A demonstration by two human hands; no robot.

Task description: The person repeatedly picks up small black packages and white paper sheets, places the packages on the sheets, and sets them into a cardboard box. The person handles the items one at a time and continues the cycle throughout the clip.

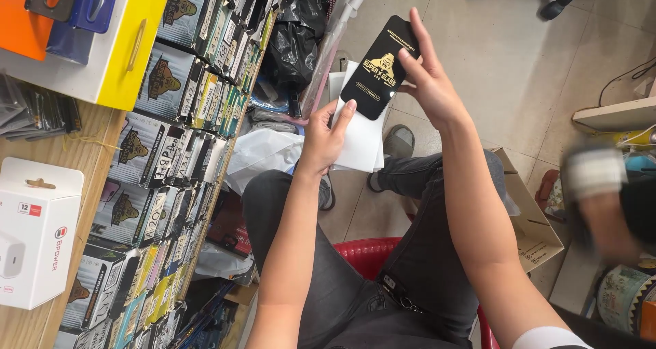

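Note:
My right hand (430,82) holds a flat black packet with gold print (379,69), fingers along its right edge. My left hand (326,136) grips a thin stack of white flat sleeves (362,144) just below, its thumb touching the black packet's lower edge. Both hands are raised above my lap, over dark grey trousers (383,267).
Shelves of upright boxed packets (178,151) run along the left under a wooden counter (68,185) with a white box (34,229). A red plastic stool (369,253) is under me. A cardboard box (536,219) sits right, beside another person's blurred hand (601,192).

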